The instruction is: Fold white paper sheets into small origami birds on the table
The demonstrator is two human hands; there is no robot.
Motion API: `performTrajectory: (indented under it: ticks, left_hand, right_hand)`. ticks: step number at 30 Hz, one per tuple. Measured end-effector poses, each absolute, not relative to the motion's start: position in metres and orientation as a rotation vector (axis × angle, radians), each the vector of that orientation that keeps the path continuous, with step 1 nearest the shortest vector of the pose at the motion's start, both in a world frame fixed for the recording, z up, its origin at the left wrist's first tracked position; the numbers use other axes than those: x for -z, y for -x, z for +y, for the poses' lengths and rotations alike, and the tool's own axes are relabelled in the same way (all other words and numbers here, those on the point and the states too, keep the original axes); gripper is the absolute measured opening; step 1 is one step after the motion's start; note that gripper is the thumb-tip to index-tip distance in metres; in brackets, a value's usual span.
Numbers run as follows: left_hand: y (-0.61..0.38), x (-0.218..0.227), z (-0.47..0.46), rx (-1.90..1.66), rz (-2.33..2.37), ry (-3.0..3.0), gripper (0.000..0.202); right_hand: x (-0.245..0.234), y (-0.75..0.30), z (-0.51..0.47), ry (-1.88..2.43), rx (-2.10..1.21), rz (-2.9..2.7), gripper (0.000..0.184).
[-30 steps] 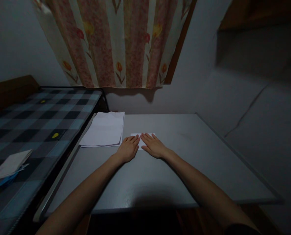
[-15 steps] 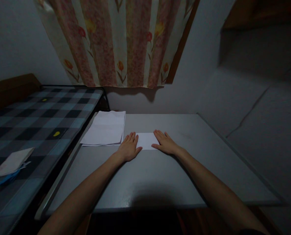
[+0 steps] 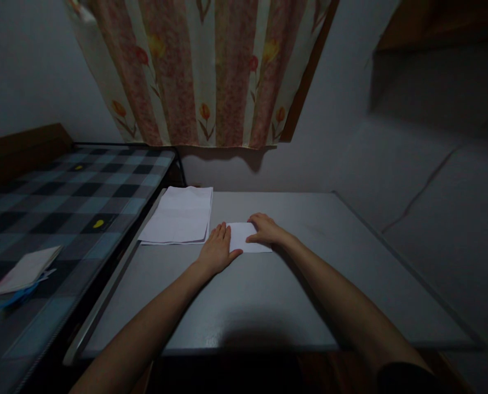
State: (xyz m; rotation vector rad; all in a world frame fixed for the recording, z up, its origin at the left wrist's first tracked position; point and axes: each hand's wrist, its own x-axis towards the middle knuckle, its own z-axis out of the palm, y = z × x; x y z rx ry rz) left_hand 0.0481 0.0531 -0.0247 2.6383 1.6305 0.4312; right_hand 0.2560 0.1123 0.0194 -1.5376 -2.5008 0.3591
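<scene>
A small white sheet of paper point(image 3: 239, 236) lies on the grey table point(image 3: 309, 213) in the middle of the head view. My left hand point(image 3: 218, 249) rests flat over the paper's left end, thumb stretched out along its near edge. Over the right part of the paper is my right hand point(image 3: 265, 230), its fingers bent and the thumb apart from them. It does not appear to grip anything. The paper's left end and part of its right side are hidden under the hands.
A stack of larger white sheets point(image 3: 180, 213) lies at the table's back left. Left of the table stands a bed with a checked cover point(image 3: 104, 191), a folded paper item point(image 3: 26, 269) on it. A curtain point(image 3: 202, 71) hangs behind, and a wall point(image 3: 432, 180) stands at the right.
My right hand has moved a little left over the paper, and its fingers have gone from flat to bent. More of the paper's near right corner shows. My left hand stays in place.
</scene>
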Motion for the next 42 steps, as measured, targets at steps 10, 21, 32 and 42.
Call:
performTrajectory:
  ticks: [10,21,32,42]
  left_hand:
    - [-0.046,0.021,0.047,-0.885,1.605,-2.554,0.096]
    - [-0.04,0.019,0.047,-1.361,1.491,-2.47,0.058]
    - [-0.041,0.018,0.049,-1.446,1.481,-2.289,0.047]
    - [-0.04,0.011,0.046,-1.449,1.514,-2.403,0.027]
  right_hand:
    - [-0.047,-0.251,0.101,1.295,-0.333,-2.277,0.011]
    - [-0.059,-0.262,0.076,1.16,-0.4,-2.064,0.005]
    - [-0.051,-0.259,0.077,1.147,-0.297,-2.083,0.005]
    - [-0.053,-0.264,0.066,1.083,-0.087,-2.06,0.009]
